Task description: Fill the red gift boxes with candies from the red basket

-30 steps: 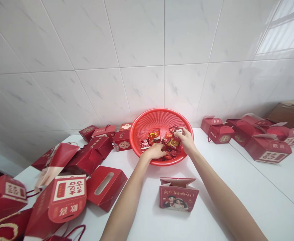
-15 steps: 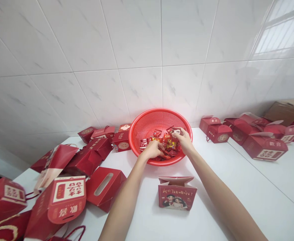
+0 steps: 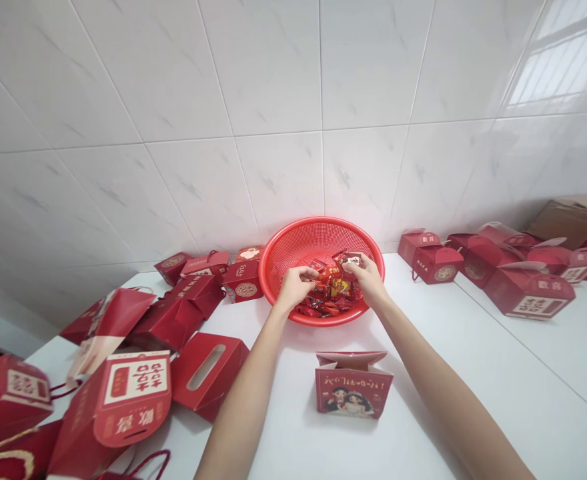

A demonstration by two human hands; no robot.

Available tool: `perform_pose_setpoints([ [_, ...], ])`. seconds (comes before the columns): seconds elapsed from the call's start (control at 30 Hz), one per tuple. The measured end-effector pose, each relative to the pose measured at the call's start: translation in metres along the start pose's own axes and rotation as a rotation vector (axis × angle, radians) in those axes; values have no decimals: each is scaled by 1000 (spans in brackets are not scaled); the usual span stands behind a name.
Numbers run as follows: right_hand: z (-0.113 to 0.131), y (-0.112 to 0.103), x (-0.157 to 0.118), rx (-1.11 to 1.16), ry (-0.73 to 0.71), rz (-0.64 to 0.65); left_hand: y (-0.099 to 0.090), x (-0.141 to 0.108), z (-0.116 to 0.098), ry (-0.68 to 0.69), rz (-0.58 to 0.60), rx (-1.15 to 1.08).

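A round red plastic colander (image 3: 293,243) holds a heap of small wrapped candies (image 3: 341,288), mostly red with one yellow-printed wrapper. Over the heap's right side, my right hand (image 3: 368,279) pinches a dark red candy with a white label (image 3: 354,260) between thumb and fingers. My left hand (image 3: 295,288) is above the left part of the heap, its thumb and fingers pressed together. What it pinches, if anything, blends with the red wrappers behind. Nearer to me stands a small red gift box (image 3: 353,393) with an open top and a cartoon couple on its side.
Several red gift boxes (image 3: 208,377) and bags crowd the table's left side. More closed red boxes (image 3: 528,291) stand at the right, before a brown cardboard box (image 3: 566,220). A tiled wall (image 3: 278,180) rises right behind the colander.
My left hand has lifted from the candies and shifted slightly left, its fingers now pinched and pointing right. My right hand stays nearly in place with its candy.
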State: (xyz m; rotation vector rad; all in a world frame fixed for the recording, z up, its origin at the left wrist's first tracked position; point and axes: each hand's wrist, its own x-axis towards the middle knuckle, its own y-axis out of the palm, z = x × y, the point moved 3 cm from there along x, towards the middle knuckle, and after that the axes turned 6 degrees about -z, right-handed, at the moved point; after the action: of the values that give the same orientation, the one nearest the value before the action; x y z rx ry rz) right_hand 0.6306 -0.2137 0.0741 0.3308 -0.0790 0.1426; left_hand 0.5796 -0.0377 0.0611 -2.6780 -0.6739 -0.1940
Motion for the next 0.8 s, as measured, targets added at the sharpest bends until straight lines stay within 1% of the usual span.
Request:
perform_pose_setpoints([
  [0.07,0,0,0,0,8,-14,-4,0,-3,32,-83,40],
  [0.13,0,-1,0,6,11,-27,-9,-2,-10,126,-181,80],
  [0.17,0,-1,0,9,7,-32,-10,-4,-14,186,-186,80],
  [0.2,-1,-2,1,11,0,-38,-8,-5,-17,235,-123,63],
  [0.23,-1,-2,1,12,-12,-46,-4,-8,-20,256,18,37],
  [0.27,-2,-3,2,13,-23,-53,2,-11,-21,244,221,16],
  [0.3,-3,-4,2,14,-30,-60,9,-17,-20,201,442,10],
  [0.33,-5,-5,3,15,-30,-63,16,-22,-19,150,630,26],
  [0.37,-6,-5,4,15,-27,-65,21,-28,-17,110,762,63],
  [0.4,-8,-6,5,15,-23,-70,26,-31,-15,91,826,113],
  [0.43,-9,-7,6,13,-21,-75,29,-34,-14,93,836,161],
  [0.47,-11,-8,7,9,-23,-83,31,-35,-13,107,818,203],
  [0.57,-12,-10,9,4,-50,-115,35,-34,-9,146,732,277],
  [0.67,-11,-11,9,-1,-77,-123,35,-30,-5,148,670,263],
  [0.73,-11,-11,9,-9,-85,-118,34,-27,-1,127,647,251],
  [0.8,-11,-11,9,-12,-78,-120,32,-24,3,102,599,261],
])
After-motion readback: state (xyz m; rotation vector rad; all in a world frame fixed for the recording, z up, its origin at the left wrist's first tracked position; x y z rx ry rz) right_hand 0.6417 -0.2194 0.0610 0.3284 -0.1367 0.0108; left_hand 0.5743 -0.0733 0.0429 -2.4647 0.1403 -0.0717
